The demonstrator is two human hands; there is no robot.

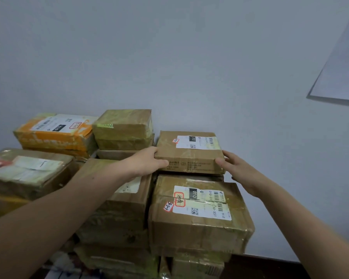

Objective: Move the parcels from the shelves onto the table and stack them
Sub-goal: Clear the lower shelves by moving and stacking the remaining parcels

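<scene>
While both hands bracketed it, the flat brown parcel (189, 152) lay at the back right of the stacks, against the wall (169, 57), on top of its pile. Left hand (147, 161) pressed its left near corner, fingers part-curled; right hand (240, 170) spread loosely at the right near corner, thumb touching the front face. Neither clearly lifted it. Long axis ran left-right; shipping label (197, 142) faced up. Judgement: square the edges with the taped parcel (199, 214) in front, press evenly, release both sides together to avoid skewing.
</scene>
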